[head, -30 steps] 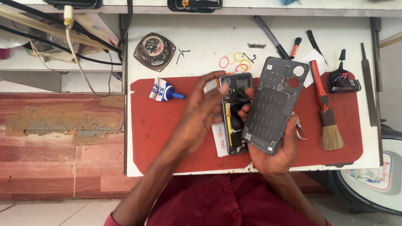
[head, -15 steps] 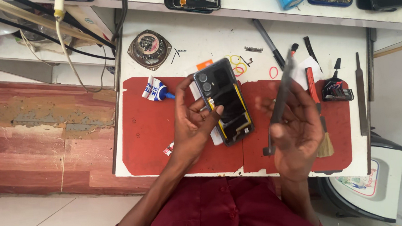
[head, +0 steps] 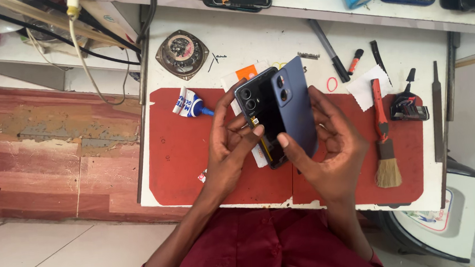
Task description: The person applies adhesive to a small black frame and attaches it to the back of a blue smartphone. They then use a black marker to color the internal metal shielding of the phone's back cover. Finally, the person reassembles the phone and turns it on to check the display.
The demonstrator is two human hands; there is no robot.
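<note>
My left hand (head: 231, 145) grips an opened black phone body (head: 263, 114) by its left edge, with the camera lenses at the upper end. My right hand (head: 332, 148) holds a dark blue back cover (head: 294, 103) with its outer side up, laid against the right half of the phone. Both are held just above a red work mat (head: 195, 165) on a white table (head: 264, 41). A white card with an orange tab shows under the phone.
A small glue tube (head: 189, 105) lies left of the hands. A red-handled brush (head: 383, 139), a black tool (head: 407, 106), a white cloth (head: 368, 86), pens and a metal file (head: 438, 112) lie right. A round speaker part (head: 182, 54) sits behind. Phones and a blue cylinder rest on the far shelf.
The back cover showed its inner side a second ago, was lifted away to the right, and now lies outer side up against the phone. The left hand kept holding the phone.
</note>
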